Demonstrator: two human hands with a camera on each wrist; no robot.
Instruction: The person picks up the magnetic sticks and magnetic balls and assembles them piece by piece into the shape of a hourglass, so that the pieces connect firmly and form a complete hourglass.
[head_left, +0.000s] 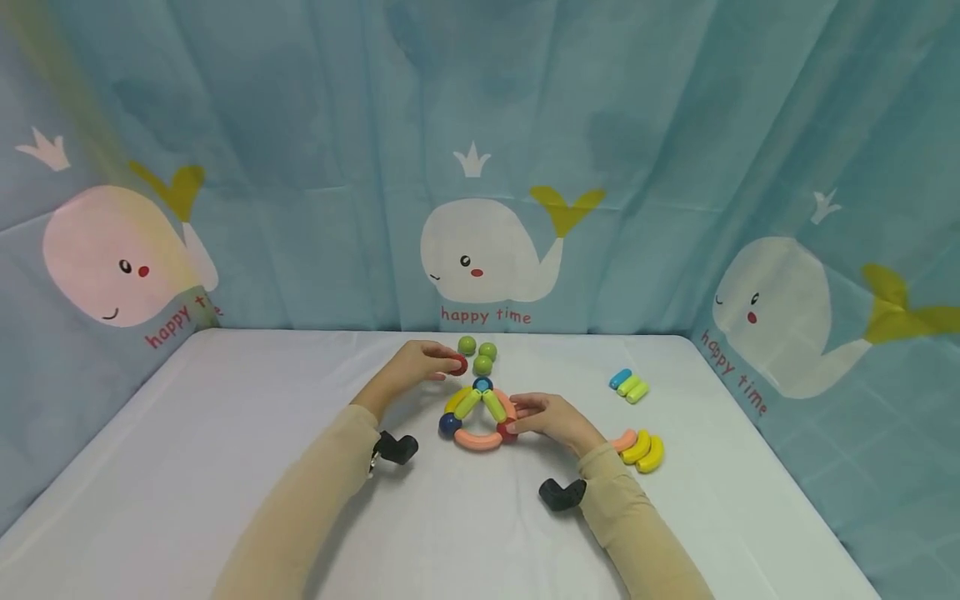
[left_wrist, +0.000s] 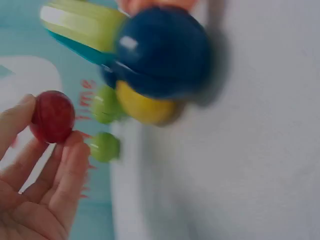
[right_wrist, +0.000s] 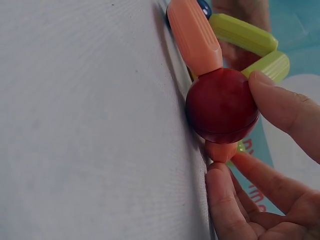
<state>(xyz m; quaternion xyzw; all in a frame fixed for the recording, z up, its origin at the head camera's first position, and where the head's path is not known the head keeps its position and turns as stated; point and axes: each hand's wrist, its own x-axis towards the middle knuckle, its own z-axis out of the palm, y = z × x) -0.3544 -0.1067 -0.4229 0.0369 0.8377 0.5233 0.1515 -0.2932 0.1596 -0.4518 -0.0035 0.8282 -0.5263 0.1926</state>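
My left hand (head_left: 412,368) pinches a loose red ball (left_wrist: 53,117) between thumb and fingertips, beyond and left of a ball-and-rod toy frame. At the frame's right corner, my right hand (head_left: 553,417) grips a red corner ball (right_wrist: 220,105), thumb against it and fingers at the pink rod beneath. The frame has a front pink curved rod (head_left: 478,440), a dark blue ball (head_left: 450,424) at left and a yellow curved rod (head_left: 454,400). Two straight green rods (head_left: 494,407) slope up to a blue piece (head_left: 482,384) at the top.
Three green balls (head_left: 482,365) lie behind the frame. To the right are a blue rod (head_left: 620,378) and two green rods (head_left: 637,392). Nearer my right forearm lie a pink curved rod (head_left: 624,440) and two yellow ones (head_left: 650,455). A curtain (head_left: 330,250) hangs behind the white table (head_left: 187,467).
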